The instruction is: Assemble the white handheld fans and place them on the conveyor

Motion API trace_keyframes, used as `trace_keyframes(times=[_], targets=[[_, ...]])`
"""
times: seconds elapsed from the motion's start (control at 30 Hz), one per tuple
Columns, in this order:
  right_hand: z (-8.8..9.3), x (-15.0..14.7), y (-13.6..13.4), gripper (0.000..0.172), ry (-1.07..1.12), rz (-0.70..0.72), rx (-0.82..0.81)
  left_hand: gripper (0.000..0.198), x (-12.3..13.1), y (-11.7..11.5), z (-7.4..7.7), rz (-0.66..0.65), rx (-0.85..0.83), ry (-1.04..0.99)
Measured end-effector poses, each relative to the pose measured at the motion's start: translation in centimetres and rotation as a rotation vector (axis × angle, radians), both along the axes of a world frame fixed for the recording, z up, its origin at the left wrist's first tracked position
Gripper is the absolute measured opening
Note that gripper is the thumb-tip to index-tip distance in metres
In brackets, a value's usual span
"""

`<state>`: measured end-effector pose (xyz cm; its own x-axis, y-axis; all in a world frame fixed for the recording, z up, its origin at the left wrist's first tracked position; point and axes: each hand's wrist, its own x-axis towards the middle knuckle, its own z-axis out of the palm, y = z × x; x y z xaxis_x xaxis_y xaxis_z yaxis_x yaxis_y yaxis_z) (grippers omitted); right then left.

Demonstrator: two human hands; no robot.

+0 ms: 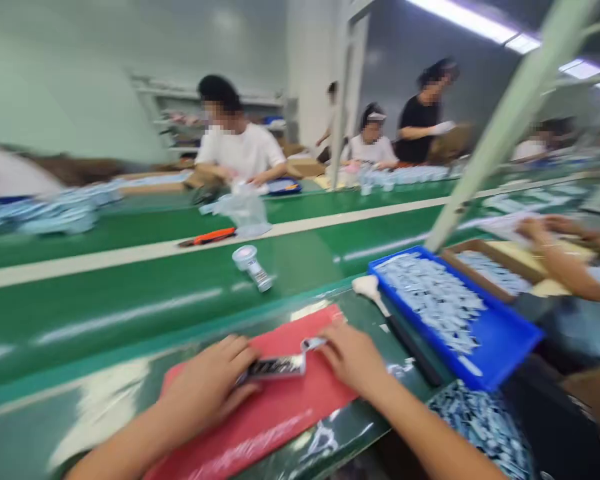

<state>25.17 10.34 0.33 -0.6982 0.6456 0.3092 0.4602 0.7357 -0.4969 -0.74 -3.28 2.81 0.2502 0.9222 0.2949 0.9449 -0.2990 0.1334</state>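
Observation:
A dark rectangular part with a pale frame [280,365] lies over a red mat [275,417]. My left hand [213,373] is closed round its left end, thumb below and fingers above. My right hand [353,353] pinches a small pale blue-grey piece [313,343] at the upper right corner of the dark part. Whether the small piece touches the dark part, I cannot tell. Just beyond the mat, a pale blue part with a round head [253,267] lies on the green belt.
At right stand a blue tray [510,330] of small pale pieces and a cardboard box [517,263]. A white-headed mallet [380,300] lies beside the tray. Orange-handled pliers [213,237] and a plastic bag [247,210] are farther back. A slanted post [505,133] rises at right; co-workers sit across.

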Motion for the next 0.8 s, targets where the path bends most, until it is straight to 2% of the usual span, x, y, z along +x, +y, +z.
trace_keyframes(times=[0.03, 0.17, 0.27, 0.33, 0.47, 0.57, 0.63, 0.73, 0.77, 0.8], targets=[[0.3, 0.0, 0.2, 0.017, 0.018, 0.018, -0.045, 0.012, 0.5, -0.5, 0.4, 0.059, -0.132, 0.067], [1.2, -1.1, -0.3, 0.02, 0.081, 0.113, -0.138, 0.028, 2.0, -0.2, 1.3, 0.18, -0.297, 0.03], [1.9, -2.5, -2.0, 0.019, 0.028, 0.232, -0.092, 0.039, 2.3, -0.4, 1.4, 0.166, -0.281, -0.134], [2.0, -3.5, -2.9, 0.018, -0.014, 0.282, -0.041, 0.039, 2.2, -0.8, 1.3, 0.119, -0.24, -0.268], [1.7, -4.8, -3.5, 0.02, -0.033, 0.301, -0.01, 0.014, 2.0, -1.6, 0.7, 0.119, -0.171, -0.44], [0.2, -5.4, -3.1, 0.021, 0.023, 0.301, -0.077, 0.009, 1.8, -1.4, -0.3, 0.181, -0.181, -0.509], [-1.7, -6.0, -2.4, 0.019, 0.085, 0.314, -0.146, 0.004, 1.6, -1.0, -1.2, 0.218, -0.221, -0.521], [-5.3, -7.2, -1.1, 0.009, 0.227, 0.34, -0.34, 0.009, 1.2, -0.5, -2.2, 0.256, -0.224, -0.5], [-6.3, -7.5, -0.7, 0.013, 0.265, 0.336, -0.41, 0.009, 1.1, -0.5, -2.4, 0.249, -0.203, -0.488], [-7.2, -7.7, -0.4, 0.026, 0.283, 0.334, -0.459, 0.01, 1.0, -0.6, -2.8, 0.227, -0.18, -0.473]])
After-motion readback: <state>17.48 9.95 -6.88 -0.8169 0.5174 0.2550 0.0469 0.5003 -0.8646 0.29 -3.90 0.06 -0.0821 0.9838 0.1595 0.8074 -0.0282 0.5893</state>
